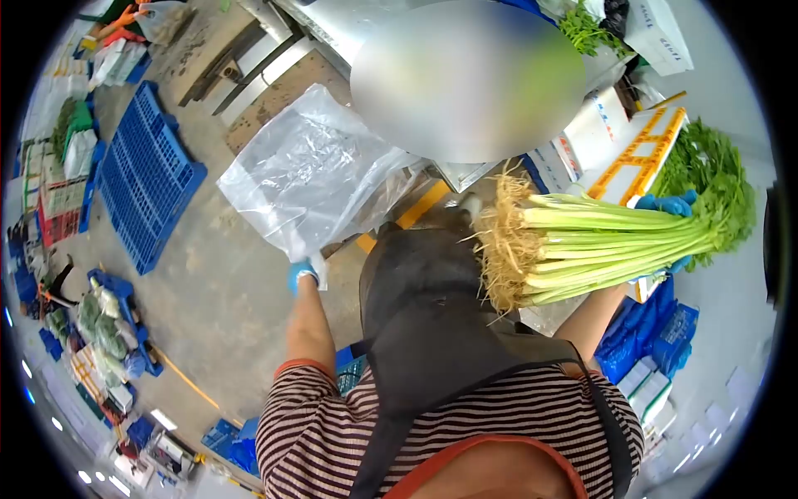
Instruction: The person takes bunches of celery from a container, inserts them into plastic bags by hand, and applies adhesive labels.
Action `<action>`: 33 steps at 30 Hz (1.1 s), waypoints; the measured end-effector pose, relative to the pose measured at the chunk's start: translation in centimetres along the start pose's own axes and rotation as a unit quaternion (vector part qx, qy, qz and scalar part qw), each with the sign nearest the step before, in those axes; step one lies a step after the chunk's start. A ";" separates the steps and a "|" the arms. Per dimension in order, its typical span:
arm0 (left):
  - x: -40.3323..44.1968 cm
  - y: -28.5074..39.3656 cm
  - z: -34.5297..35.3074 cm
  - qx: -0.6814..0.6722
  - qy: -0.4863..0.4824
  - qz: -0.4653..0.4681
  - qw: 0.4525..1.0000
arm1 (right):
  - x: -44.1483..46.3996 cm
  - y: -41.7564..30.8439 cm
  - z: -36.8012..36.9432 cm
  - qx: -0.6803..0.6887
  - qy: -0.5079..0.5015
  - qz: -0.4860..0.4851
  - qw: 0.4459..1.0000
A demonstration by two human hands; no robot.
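Note:
My left hand (302, 275), in a light blue glove, grips the edge of a large clear plastic bag (303, 170). The bag spreads out beyond the hand, wrinkled and see-through. On the other side, my right hand (670, 205), in a blue glove, is wrapped round a big bunch of celery (611, 245). Its pale green stalks lie sideways across the view, with the tangled brown roots towards my body and the dark leaves at the far right. The stalks hide most of my right palm.
A blue plastic pallet (148, 179) lies on the concrete floor to the left. White foam boxes with orange tape (640, 154) stand behind the celery. Blue plastic sheeting (636, 333) is below my right arm. A blurred oval covers the top middle.

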State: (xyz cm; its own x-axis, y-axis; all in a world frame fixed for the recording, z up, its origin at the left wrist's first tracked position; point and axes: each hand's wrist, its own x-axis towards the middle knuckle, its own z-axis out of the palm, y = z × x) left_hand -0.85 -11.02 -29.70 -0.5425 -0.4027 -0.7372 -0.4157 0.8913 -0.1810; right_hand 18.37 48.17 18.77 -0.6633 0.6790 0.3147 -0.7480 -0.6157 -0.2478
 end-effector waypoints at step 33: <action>-34.7 7.7 -40.9 -0.661 0.020 0.492 0.566 | 5.1 26.9 -4.0 -0.583 -0.347 0.096 0.728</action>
State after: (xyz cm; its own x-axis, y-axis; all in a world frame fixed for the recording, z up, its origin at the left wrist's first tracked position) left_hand -15.07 1.34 21.11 -0.9916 0.1243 -0.0369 -0.0657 -0.2366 0.9694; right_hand -5.22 36.67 10.02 -0.8883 0.0108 0.4592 -0.4247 0.3612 -0.8302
